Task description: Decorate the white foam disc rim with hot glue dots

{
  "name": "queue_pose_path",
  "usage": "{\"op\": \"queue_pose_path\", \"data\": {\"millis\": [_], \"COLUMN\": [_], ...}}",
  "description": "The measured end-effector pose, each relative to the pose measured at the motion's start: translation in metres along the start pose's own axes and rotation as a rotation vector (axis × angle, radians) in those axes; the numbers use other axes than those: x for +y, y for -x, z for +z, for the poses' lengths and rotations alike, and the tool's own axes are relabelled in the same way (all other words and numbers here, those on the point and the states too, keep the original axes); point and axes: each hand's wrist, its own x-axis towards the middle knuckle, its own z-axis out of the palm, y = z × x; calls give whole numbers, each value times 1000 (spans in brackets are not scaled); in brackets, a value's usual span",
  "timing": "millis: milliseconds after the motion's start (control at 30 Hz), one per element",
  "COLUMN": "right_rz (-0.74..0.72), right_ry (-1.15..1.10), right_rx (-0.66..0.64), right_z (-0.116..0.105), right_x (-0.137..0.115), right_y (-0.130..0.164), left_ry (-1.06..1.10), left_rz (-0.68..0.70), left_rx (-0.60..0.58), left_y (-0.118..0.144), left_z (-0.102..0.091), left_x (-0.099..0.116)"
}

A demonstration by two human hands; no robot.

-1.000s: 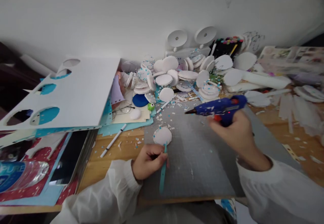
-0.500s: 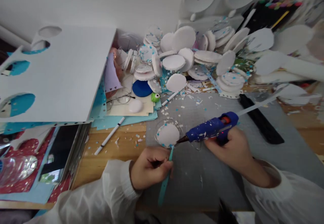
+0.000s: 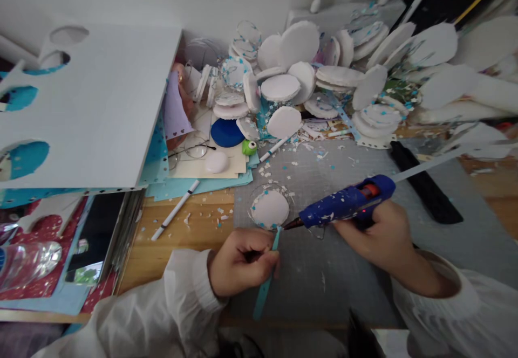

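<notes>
One blue glue gun (image 3: 348, 205), one white foam disc (image 3: 270, 208) and one light-blue paper strip (image 3: 265, 282) occupied the grey cutting mat (image 3: 348, 272) at the front of the table (image 3: 190, 234). The right hand (image 3: 380, 234), its grip wrapped tight around the gun's handle, held the tool nearly level, nozzle pointing left and meeting the top end of the strip just below the disc's lower edge. The left hand (image 3: 243, 261) lay knuckles-up on the mat's left edge, thumb and forefinger pinched together on the strip, which ran down and slightly left from the disc toward the table's near edge. Both forearms wore white sleeves and came in from the bottom of the frame.

Behind the mat, a heap of white foam discs (image 3: 299, 77), too many and too overlapped to count, lay piled against the wall amid blue and white paper scraps. Two white pens were visible: one (image 3: 176, 210) on the bare wood left of the mat, one (image 3: 277, 147) at the mat's far corner. One round dark-blue lid (image 3: 226, 132), one small green punch (image 3: 250, 147) and one pair of glasses (image 3: 190, 150) sat beside them. A white board (image 3: 93, 110) with round cut-outs covered the left side, and one clear plastic bottle (image 3: 28, 261) lay at the far left.
</notes>
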Motion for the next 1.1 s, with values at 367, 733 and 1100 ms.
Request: {"op": "queue_pose_path", "data": {"millis": [367,733,1100], "right_rz": [-24,-43,23], "right_ry": [0,-12,1], "right_rx": [-7,-1,-5], "right_z": [0,0,2], "right_x": [0,-3,-1], "right_y": [0,-3,0], "left_ry": [-23,-11,-26], "left_rz": [4,3,-14], "left_rx": [-2,3,-5], "left_y": [0,0,-1], "left_z": [0,1,0], "left_x": [-1,-4,-2]}}
